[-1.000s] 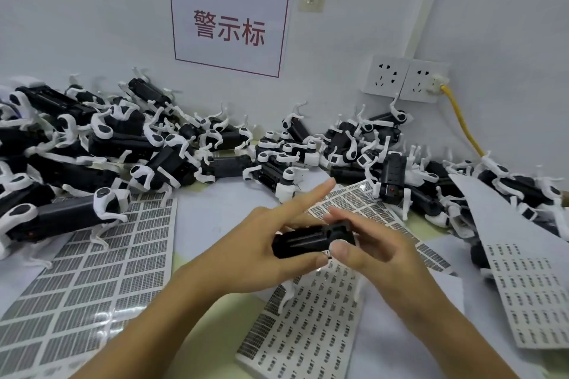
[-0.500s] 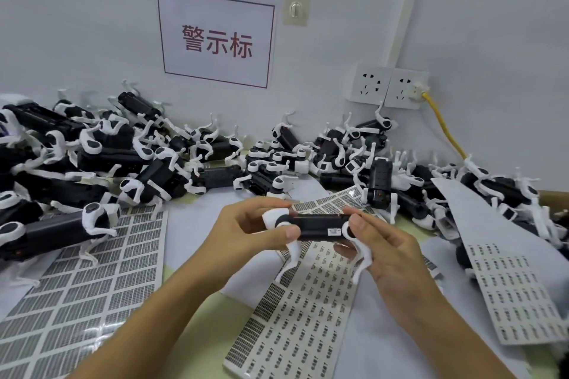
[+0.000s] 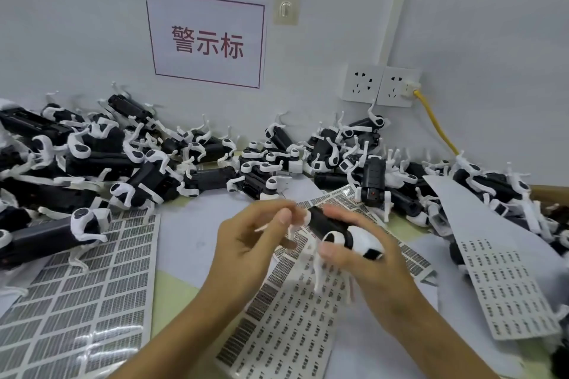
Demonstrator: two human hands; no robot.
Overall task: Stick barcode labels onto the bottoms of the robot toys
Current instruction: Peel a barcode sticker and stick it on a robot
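Gripping robot toy [image 3: 331, 229] | right hand [image 3: 369, 261] (fingers curled) | left hand [image 3: 249, 243] pinching

There is only one view. The camera sits on the person's head and looks forward and down at the bench [image 3: 172, 292]. It is close, with the two forearms coming up from 6 o'clock. The wide lens bends the edges. The wall [image 3: 92, 24] fills the top, with a sign [image 3: 206, 40] at 12 o'clock and wall sockets [image 3: 380, 86] near 2 o'clock.
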